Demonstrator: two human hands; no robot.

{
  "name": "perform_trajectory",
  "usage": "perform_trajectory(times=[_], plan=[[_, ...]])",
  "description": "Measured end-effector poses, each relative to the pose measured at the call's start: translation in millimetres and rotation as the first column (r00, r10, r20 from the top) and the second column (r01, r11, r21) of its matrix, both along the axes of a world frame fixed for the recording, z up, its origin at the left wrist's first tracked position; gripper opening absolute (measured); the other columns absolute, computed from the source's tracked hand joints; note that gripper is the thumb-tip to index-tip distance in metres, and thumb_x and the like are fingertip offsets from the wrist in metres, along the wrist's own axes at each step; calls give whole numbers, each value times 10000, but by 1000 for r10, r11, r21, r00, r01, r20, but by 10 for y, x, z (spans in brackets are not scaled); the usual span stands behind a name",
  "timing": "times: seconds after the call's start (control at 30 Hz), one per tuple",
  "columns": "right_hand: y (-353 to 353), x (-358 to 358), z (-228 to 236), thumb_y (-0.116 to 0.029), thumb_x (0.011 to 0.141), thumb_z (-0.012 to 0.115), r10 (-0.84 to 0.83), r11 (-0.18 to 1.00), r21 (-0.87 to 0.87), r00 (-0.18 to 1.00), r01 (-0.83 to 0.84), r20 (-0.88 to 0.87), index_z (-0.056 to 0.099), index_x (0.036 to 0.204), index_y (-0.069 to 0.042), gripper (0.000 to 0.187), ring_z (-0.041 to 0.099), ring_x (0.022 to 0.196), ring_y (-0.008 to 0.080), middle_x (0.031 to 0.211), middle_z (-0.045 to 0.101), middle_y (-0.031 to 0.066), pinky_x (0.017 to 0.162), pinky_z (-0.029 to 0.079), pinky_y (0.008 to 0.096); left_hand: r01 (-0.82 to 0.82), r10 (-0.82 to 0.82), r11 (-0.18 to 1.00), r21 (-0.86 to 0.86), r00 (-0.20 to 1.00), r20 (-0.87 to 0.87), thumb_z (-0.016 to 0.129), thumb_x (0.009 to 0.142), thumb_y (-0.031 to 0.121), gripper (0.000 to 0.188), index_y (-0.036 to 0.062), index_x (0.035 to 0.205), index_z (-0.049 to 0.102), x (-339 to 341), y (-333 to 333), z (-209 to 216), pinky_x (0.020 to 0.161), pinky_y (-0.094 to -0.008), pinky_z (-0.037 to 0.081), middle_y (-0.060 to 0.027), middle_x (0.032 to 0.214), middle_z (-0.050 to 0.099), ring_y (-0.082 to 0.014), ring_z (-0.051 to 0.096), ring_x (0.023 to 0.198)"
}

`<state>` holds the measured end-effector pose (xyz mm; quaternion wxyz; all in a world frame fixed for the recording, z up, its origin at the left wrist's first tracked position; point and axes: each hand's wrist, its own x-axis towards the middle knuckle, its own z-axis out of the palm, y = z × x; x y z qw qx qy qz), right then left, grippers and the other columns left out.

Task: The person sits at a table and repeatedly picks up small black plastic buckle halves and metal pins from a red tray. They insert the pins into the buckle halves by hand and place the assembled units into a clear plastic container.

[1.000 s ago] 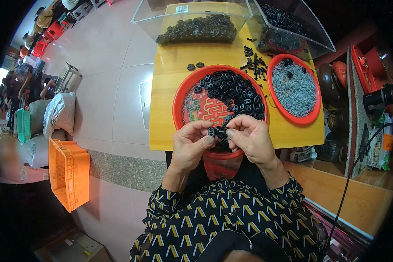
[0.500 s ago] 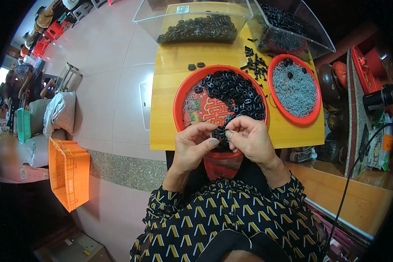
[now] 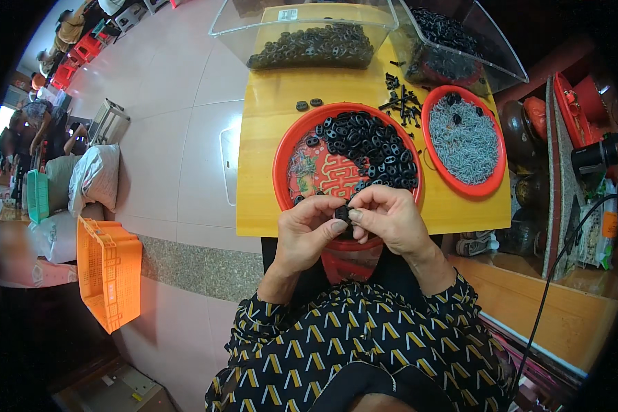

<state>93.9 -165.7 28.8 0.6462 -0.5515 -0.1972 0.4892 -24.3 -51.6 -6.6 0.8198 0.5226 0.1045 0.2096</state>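
The left hand (image 3: 302,230) pinched a black piece (image 3: 342,213), the right hand (image 3: 391,221) beside it — hold unclear; joint handling seemingly needed steadiness next.

This looks like a small, informal workshop: a yellow rectangular table (image 3: 257,178) bears clear plastic boxes (image 3: 247,42), a wide round red plastic tray (image 3: 279,165) of black oval two-holed pieces (image 3: 384,147) and a smaller red plastic tray (image 3: 477,190) of tiny silvery-grey pieces (image 3: 463,147). Stuffed pale sacks (image 3: 95,178), an orange plastic crate (image 3: 120,257) and red plastic stools (image 3: 87,48) stand on the pale tiled floor (image 3: 178,137).
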Motion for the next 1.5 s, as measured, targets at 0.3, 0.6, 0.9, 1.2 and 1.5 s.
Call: perform_trajectory(times=[0.3,0.6,0.9,1.2,1.5], plan=[[-26,27,-204,-92,776,631,78,975,219,983,-40,-169,548,861,0,151,560,625,96,725,563,30,552,490,217,20,-21,1000,18,998,65,553,792,-37,230,-54,1020,524,-19,-56,66,719,-273,493,-94,892,575,-146,580,792],[2,1,-227,-86,786,618,42,973,228,999,-37,-17,532,835,-8,126,535,611,79,695,539,8,555,458,209,-111,100,962,250,993,56,556,777,-53,241,-44,1016,539,16,-118,42,679,-240,476,-86,881,568,-132,567,754],[18,71,-215,-102,804,600,76,976,212,992,-52,-104,551,859,-6,121,539,604,82,718,566,25,555,464,206,-23,21,1000,20,995,95,537,803,-44,261,-27,1062,506,44,-120,16,682,-259,487,-95,879,572,-142,570,769],[-20,44,-111,-138,835,565,27,993,122,981,-4,-190,560,892,12,161,553,616,87,725,564,33,544,483,210,-101,102,995,-23,994,51,568,791,-30,274,-31,1058,507,0,-98,-57,706,-236,471,-76,907,581,-122,563,814],[-2,12,-42,-102,808,579,61,998,-22,997,-60,44,560,829,-13,93,520,559,57,669,547,3,495,445,186,-66,65,990,128,998,13,587,775,-35,336,-32,1099,495,-16,-113,-65,715,-226,444,-46,890,566,-94,536,788]])
